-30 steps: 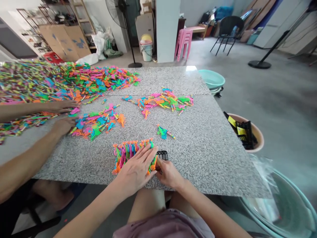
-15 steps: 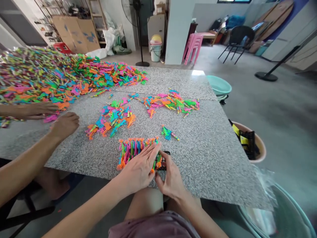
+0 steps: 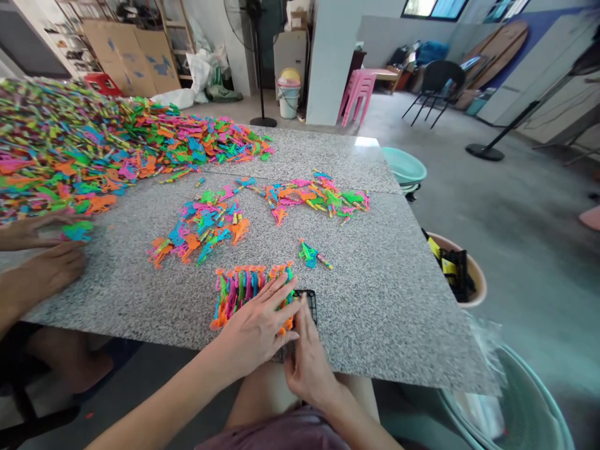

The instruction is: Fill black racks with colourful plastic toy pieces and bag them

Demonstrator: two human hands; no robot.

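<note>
At far left, a co-worker's hands (image 3: 59,262) close around a green-and-blue plastic piece (image 3: 77,231) on the speckled table (image 3: 131,300), in front of the large heap (image 3: 140,140). A loose pile (image 3: 201,225) lies beyond my work area, apparently set there for easy reach. The row of coloured pieces (image 3: 239,284) stands side by side at the table's near edge, directly before me, orange ends outward. My left hand (image 3: 257,322) lies flat across its right half, fingers extended and nearly together, gripping nothing that I can see; the pressure presumably stops the pieces from spreading. A black grid tray (image 3: 311,307) shows past the row's right end; how far it runs beneath, I cannot tell. My right hand (image 3: 309,362) stands on edge there, fingers straight and together, clasping nothing visible, probably serving as an end stop. A small cluster (image 3: 309,255) sits just beyond, within reach.
</note>
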